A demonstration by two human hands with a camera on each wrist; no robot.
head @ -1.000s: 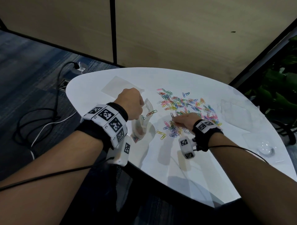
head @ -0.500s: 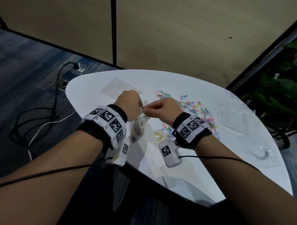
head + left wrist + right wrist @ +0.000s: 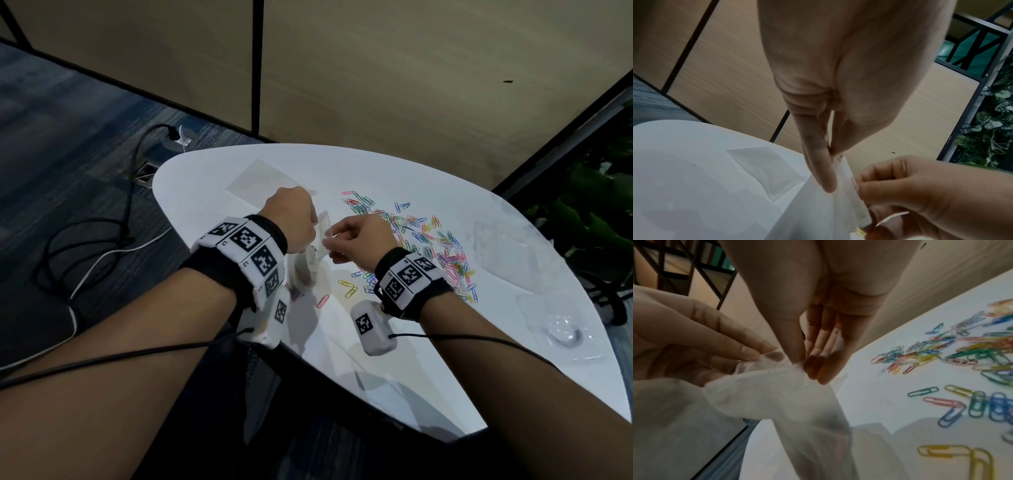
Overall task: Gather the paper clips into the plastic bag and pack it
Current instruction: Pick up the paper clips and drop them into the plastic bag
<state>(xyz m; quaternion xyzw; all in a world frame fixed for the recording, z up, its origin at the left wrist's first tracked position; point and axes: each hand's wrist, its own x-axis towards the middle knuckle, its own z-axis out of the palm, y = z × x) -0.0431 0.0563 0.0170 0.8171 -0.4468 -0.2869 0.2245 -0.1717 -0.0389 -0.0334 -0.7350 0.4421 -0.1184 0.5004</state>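
I see my left hand (image 3: 294,219) pinching the plastic bag (image 3: 310,263) at its mouth, while my right hand (image 3: 363,240) pinches the opposite lip, the bag hanging near the table (image 3: 428,356) edge at seven o'clock; the paper clips (image 3: 428,240) spread toward three o'clock, with bare tabletop nearer me. From the left wrist, thumb and fingers (image 3: 818,162) press together on the bag's rim. From the right wrist, my fingertips (image 3: 816,369) clamp crumpled film, with loose clips at four o'clock.

No readable text; only black-and-white square code markers on wristbands (image 3: 246,246) and wrist cameras (image 3: 371,327).
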